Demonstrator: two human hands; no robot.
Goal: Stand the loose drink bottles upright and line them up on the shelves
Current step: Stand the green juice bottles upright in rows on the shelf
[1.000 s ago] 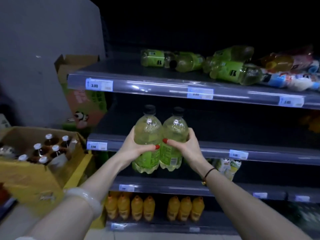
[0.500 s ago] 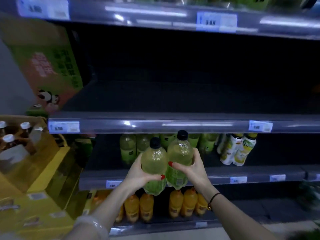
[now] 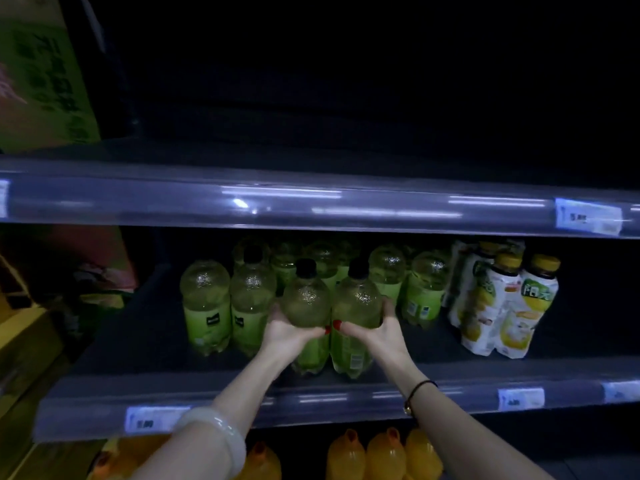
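Bottles: two green drink bottles with black caps stand upright, side by side and touching, at the front of the middle shelf (image 3: 346, 393), near frame centre. Left hand (image 3: 289, 332) wraps the left bottle (image 3: 306, 299) from 9 o'clock, thumb across its front, holding it firmly. Right hand (image 3: 375, 332) wraps the right bottle (image 3: 356, 299) from 3 o'clock, thumb on its front, grip closed around the body. Both bases appear to rest on the shelf surface; contact cannot be confirmed. Behind, at 12 o'clock, stands a group of matching green bottles (image 3: 207, 303), upright in rows. At 3 o'clock stand white-labelled bottles with yellow caps (image 3: 502, 306). At 6 o'clock, on the lower shelf, stand orange bottles (image 3: 384, 455). A pale bangle (image 3: 218, 434) sits on the left wrist; a dark cord bracelet (image 3: 417, 393) on the right.
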